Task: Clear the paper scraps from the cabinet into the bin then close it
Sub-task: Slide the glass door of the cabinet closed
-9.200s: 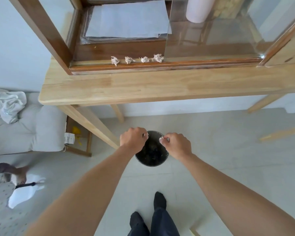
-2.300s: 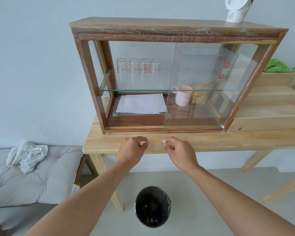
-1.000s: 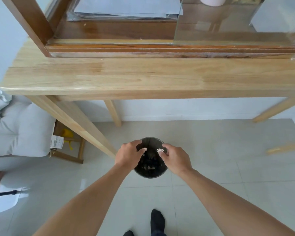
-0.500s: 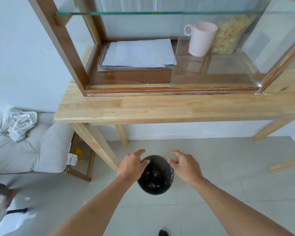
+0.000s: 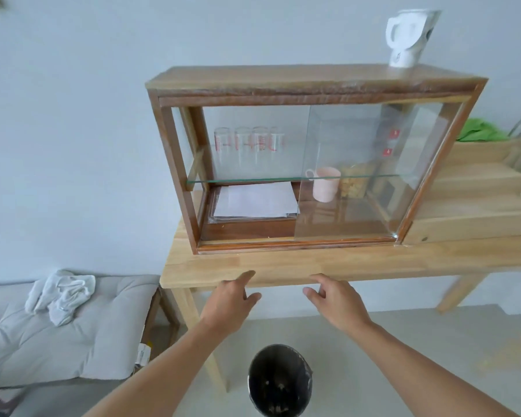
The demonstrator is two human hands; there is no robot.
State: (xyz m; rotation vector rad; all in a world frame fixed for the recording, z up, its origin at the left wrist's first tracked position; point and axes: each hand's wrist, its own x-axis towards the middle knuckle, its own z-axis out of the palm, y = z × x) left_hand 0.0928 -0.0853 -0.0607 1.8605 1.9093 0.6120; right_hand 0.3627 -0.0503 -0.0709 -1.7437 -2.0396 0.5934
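Head view, nearest first: the bin stands on the floor just below the hands, its dark inside flecked with pale bits that I take to be the scraps. Above it, in front of the table edge, the left hand and the right hand hover empty, fingers loosely spread and slightly curled, pinching nothing. Further back, the cabinet sits on the table with its left half open; the sliding glass door is pushed over the right half. The lower floor of the cabinet holds a stack of flat paper, with a pink mug behind the glass, and no crumpled scraps show along the front ledge, save perhaps a tiny speck too small to tell. By my reading, the clearing is done or nearly so. What remains is sliding the glass door leftward to shut the cabinet.
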